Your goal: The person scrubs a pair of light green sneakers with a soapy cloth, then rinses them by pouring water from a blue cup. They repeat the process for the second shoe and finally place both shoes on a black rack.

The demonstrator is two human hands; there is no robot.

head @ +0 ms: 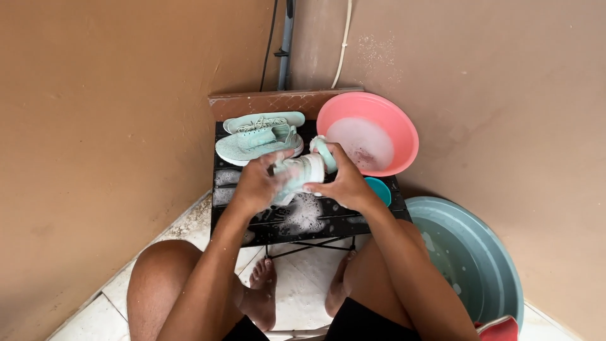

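Both hands, left hand (pixel 255 183) and right hand (pixel 344 183), grip a soapy mint shoe (pixel 302 172) mid-wash, while its pair (pixel 255 144) lies waiting behind on the sudsy table (pixel 328 221).

left hand (pixel 255 183): fingers curled, clamped round something, knuckles up | right hand (pixel 344 183): wrapped round the same thing from the other side, thumb on top | forearms: both bare, angled inward, meeting in the middle | wrists: slightly bent, hands nearly touching
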